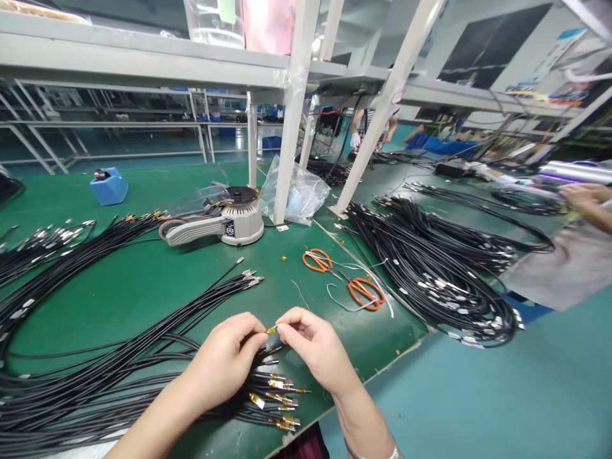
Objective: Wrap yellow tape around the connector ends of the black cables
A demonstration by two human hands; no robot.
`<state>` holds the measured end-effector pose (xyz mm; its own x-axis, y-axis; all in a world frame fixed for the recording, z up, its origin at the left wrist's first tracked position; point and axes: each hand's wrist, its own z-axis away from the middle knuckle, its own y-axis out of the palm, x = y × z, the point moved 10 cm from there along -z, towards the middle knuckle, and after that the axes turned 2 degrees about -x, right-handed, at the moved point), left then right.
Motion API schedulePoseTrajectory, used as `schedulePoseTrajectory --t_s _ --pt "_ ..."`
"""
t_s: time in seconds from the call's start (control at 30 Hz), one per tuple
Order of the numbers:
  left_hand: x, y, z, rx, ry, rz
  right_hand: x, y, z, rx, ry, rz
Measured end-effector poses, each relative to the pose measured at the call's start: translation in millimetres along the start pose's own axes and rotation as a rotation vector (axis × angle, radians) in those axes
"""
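Note:
Thumb and fingers of my left hand (228,358) are pinched on the end of a black cable, just behind a strip of amber tape (272,330). Opposite it, my right hand (316,349) pinches the metal tip of the same cable end. Most of that cable is hidden by my left hand. Below and beside my hands lies a bundle of black cables (162,389), several of whose metal ends (282,401) carry amber tape. Farther left, another group of cable ends (248,279) with bare metal connectors points to the right.
Two orange-handled scissors (366,294) (317,260) lie ahead on the green table (138,280). Behind stand a grey tape dispenser (241,223) and a blue holder (109,188). Coiled black cables (430,268) cover the right side. Shelf posts (292,115) rise ahead; another person's hand (586,194) is at right.

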<state>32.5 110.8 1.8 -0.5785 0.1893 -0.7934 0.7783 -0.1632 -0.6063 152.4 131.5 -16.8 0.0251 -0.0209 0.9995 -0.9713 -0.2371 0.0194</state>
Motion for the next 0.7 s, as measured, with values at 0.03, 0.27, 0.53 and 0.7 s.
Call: schedulePoseTrajectory --t_s 0.03,0.27,0.53,0.7 --pt "0.7 3.0 0.0 0.015 -0.013 -0.004 -1.0 -0.2 1.1 -0.009 0.011 0.026" --pt "-15.0 22.1 -3.3 0.108 0.131 -0.068 -17.3 -4.2 17.0 0.027 0.133 0.120" --pt "-26.8 38.3 12.3 0.080 0.354 -0.299 -33.2 -8.3 24.7 0.078 0.156 0.236" --pt "21.7 -11.9 6.3 -0.144 0.095 -0.485 -50.0 -24.1 29.6 0.140 0.146 0.493"
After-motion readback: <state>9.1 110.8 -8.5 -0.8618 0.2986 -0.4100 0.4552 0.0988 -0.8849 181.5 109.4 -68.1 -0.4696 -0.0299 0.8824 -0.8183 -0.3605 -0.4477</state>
